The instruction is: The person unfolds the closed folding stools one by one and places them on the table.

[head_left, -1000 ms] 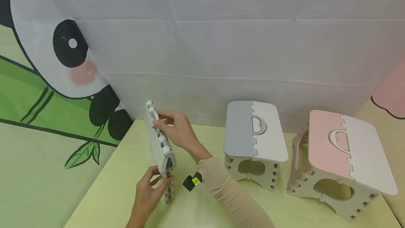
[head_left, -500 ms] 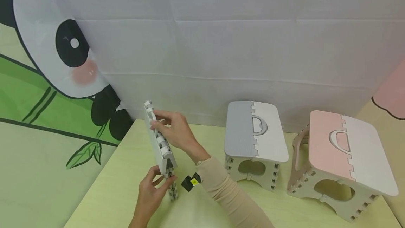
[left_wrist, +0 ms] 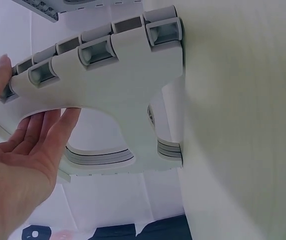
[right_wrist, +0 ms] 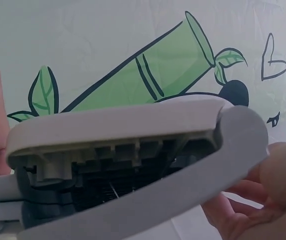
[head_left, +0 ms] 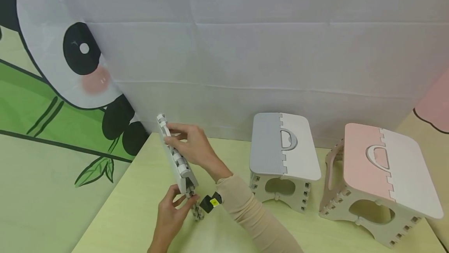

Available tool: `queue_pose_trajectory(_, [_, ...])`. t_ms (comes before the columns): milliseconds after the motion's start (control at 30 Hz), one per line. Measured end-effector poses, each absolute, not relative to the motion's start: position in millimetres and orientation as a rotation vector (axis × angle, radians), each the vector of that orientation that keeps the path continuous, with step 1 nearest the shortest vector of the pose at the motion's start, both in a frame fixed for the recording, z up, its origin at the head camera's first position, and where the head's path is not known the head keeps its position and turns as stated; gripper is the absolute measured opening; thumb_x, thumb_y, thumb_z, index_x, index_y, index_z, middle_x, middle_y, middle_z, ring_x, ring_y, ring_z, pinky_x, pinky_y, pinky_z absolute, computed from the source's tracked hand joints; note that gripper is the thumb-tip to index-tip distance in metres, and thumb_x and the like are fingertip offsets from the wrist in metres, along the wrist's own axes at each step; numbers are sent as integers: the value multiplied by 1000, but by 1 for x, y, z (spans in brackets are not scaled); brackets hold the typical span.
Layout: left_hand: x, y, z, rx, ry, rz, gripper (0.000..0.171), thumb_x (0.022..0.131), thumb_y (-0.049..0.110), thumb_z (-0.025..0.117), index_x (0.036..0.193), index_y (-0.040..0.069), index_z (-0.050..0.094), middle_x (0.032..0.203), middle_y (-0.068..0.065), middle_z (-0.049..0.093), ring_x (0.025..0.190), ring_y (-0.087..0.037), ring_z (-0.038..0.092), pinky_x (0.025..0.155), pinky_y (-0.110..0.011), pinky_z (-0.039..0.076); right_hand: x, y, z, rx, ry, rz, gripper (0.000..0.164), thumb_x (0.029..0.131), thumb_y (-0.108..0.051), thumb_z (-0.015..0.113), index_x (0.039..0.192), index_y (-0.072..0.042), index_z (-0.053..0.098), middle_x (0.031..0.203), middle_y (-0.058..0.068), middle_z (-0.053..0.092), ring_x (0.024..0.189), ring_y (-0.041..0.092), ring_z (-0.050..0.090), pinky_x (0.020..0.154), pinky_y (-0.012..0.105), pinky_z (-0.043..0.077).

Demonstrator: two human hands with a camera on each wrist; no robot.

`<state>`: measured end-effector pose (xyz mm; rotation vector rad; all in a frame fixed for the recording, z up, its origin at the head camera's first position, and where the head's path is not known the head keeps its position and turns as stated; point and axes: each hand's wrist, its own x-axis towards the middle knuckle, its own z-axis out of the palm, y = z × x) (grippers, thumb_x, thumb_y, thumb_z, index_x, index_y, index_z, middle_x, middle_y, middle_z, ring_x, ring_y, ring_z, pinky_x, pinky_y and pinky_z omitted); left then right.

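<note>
A white and grey folding stool [head_left: 178, 175] stands on edge, nearly folded, at the left of the table. My right hand [head_left: 194, 147] grips it at the hinge edge by the handle, thumb on the near side. Lower down, my left hand [head_left: 170, 216] holds the leg panel. In the left wrist view the left fingers [left_wrist: 45, 130] reach through the cut-out of that leg panel [left_wrist: 118, 82], thumb over its hinged edge. From the right wrist, the two seat halves [right_wrist: 118, 120] form a narrow wedge, with folded legs partly seen between them and the right hand [right_wrist: 272, 195] behind.
To the right stand an unfolded grey-and-white stool [head_left: 266, 144] and a larger unfolded pink-and-white stool [head_left: 365, 163]. Behind the pale yellow table [head_left: 119, 206] hangs a white cloth backdrop [head_left: 228, 58] with a panda and bamboo print. A black wrist device [head_left: 210, 202] sits beside the right sleeve.
The folding stool has turned slightly: its near lower end has shifted right with my left hand, while its top end and my right hand have moved a little left.
</note>
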<state>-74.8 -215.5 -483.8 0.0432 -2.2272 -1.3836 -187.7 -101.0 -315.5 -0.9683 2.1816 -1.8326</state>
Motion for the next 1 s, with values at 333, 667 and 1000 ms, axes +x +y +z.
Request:
queue_pose_trajectory(333, [-77,-212,-487,79,-2222,-1364,40,80,4,88,112,4,64,104,0,71,99,-10,66,85,-30,61,-191,-102,-312,-786,2020,-1883,43,98,-15,73,140,-13,64,130,1,69,99,10,71,77,27,59])
queue_pose_trajectory(667, [-76,-211,-488,83,-2236,-1365,42,82,8,88,116,5,64,110,-4,71,101,-12,65,86,-37,61,-195,-102,-312,-800,1935,-1859,45,98,-14,72,142,-12,62,130,7,68,102,11,71,85,28,57])
queue_pose_trajectory(1000, [-75,-211,-488,91,-2234,-1371,41,83,9,87,117,6,64,111,-5,71,103,-20,66,87,-39,61,-204,-102,-309,-793,1833,-1822,44,98,-10,71,141,-15,64,127,5,69,93,11,71,86,29,55])
